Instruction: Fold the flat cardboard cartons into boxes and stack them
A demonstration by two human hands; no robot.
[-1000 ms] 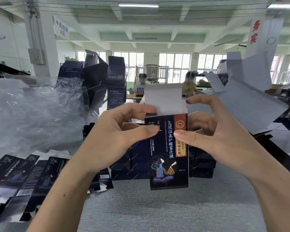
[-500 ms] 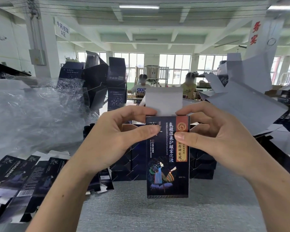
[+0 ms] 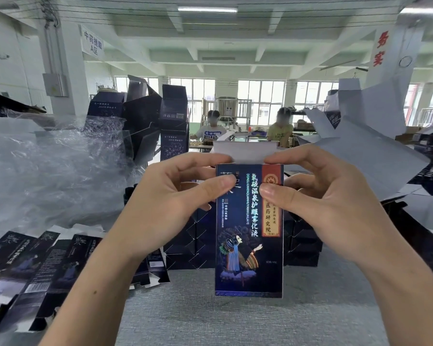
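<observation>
Now: we hold one dark blue carton (image 3: pixel 249 233) upright in the centre of the frame, low over the grey table (image 3: pixel 235 320); whether its lower edge touches the table we cannot tell.
Grip on the left: our left hand (image 3: pixel 170 203) is curled round the upper left edge of the carton, with the thumb pressed on the printed front and the forefinger reaching up to the base of the flap.
Grip on the right: our right hand (image 3: pixel 323 196) does the same on the other edge, thumb on the front, forefinger at the flap.
Flap: the white top flap (image 3: pixel 245 152) stands up unfolded above the carton, between our two forefingers.
Step in hand: we judge that the body is already opened into shape and that closing the top is the present step; the bottom end we cannot see.
Next move: it calls for bending the flap over along its crease and tucking its tongue inside, while the thumbs keep the front wall from buckling.
Still to fold: flat cartons (image 3: pixel 35 265) lie fanned out at the lower left of the frame.
Stacking place: dark finished boxes (image 3: pixel 190 240) stand behind our hands in the centre; we think this one belongs with them.
</observation>
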